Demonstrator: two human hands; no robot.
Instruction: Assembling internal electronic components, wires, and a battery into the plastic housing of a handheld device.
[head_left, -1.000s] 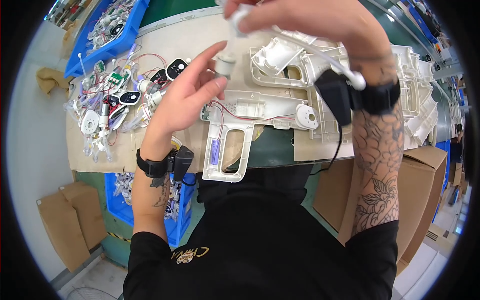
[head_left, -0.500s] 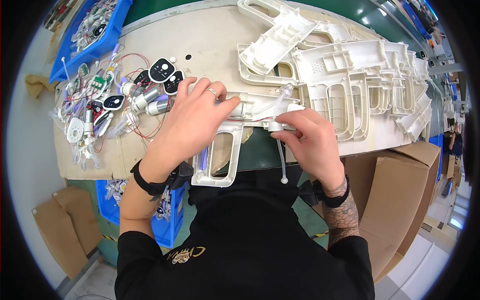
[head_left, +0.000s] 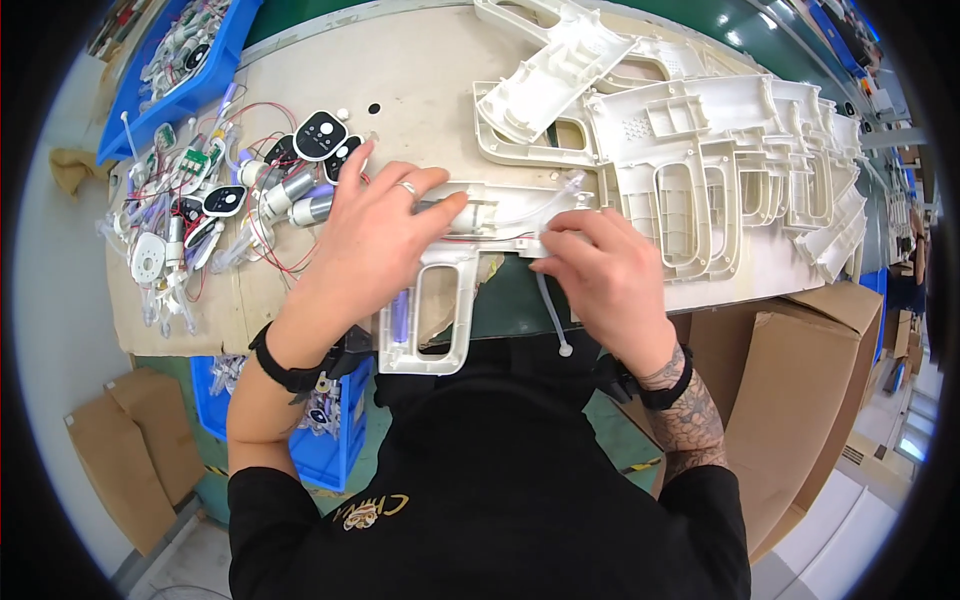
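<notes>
Bright, even, cool light covers the counter (head_left: pixel 430 95), leaving only soft shadows. Small glare spots dot the green surface (head_left: pixel 690 22) beyond it. At the counter's near edge, the white casing (head_left: pixel 464 256) looks pale but legible. Fisheye distortion bows the counter's outline; around it, black vignetting swallows the corners.

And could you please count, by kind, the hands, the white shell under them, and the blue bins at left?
Left hand and right hand: 2
White shell under them: 1
Upper blue bin and lower blue bin: 2
Total: 5
</notes>
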